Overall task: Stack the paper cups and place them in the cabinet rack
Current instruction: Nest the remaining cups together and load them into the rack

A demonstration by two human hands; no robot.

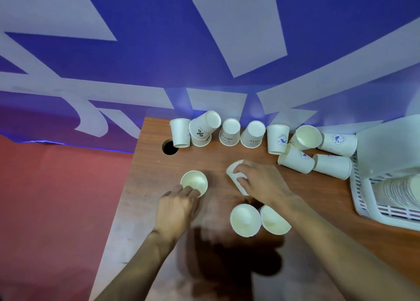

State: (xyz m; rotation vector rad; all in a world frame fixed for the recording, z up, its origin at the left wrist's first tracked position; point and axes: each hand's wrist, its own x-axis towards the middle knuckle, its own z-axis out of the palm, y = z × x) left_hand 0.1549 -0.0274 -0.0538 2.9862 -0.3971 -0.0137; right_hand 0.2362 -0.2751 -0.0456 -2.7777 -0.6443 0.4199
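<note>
Several white paper cups stand or lie on the wooden table. My left hand grips an upright cup by its near side, mouth up. My right hand is closed over a tilted cup in the middle of the table. Two more upright cups stand just in front of my right forearm. A row of cups, some upside down, lines the far edge, and several lie tipped at the far right.
A white plastic rack at the right edge holds a row of stacked cups. A round cable hole is in the table's far left corner. A blue and white wall stands behind, and red floor lies to the left.
</note>
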